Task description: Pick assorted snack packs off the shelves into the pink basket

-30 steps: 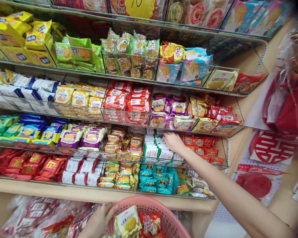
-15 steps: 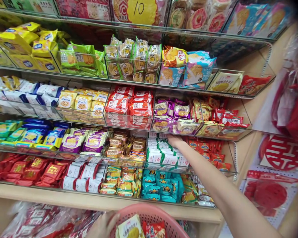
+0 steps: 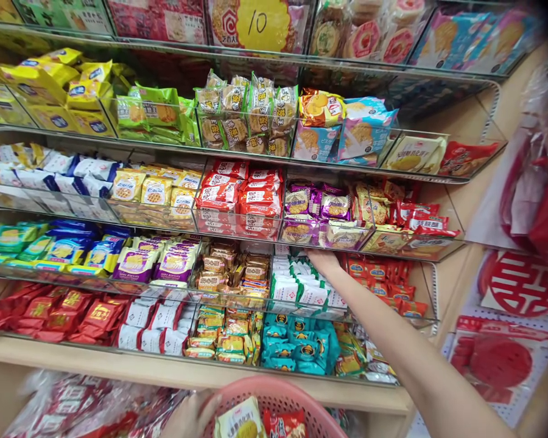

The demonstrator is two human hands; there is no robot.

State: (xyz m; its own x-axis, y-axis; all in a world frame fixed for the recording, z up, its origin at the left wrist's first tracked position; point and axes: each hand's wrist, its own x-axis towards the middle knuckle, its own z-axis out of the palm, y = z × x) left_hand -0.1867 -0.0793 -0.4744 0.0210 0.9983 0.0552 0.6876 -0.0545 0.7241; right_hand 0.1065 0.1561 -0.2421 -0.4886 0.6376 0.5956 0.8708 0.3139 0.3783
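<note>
My right hand [image 3: 323, 261] reaches into the compartment of small white and green snack packets [image 3: 296, 286] on the second shelf from the bottom. Its fingers disappear behind the packets and under the shelf above, so whether they hold anything is hidden. At the bottom, my left hand [image 3: 192, 415] is closed on the left rim of a pink plastic basket [image 3: 274, 389], somewhat blurred. Inside the basket lie a cream biscuit packet [image 3: 241, 421] and a red snack packet [image 3: 285, 424].
Clear shelf fronts and dividers [image 3: 237, 232] edge the tiers of packets. Orange-red packets [image 3: 379, 271] lie right of my forearm, teal packets [image 3: 296, 344] below. Red decorations [image 3: 525, 283] hang at the right. Plastic-wrapped goods [image 3: 86, 404] sit under the bottom shelf.
The view has shifted slightly, so the shelves sit a little lower and further right. Both hands keep nearly the same places, and the basket's visible contents are the same.
</note>
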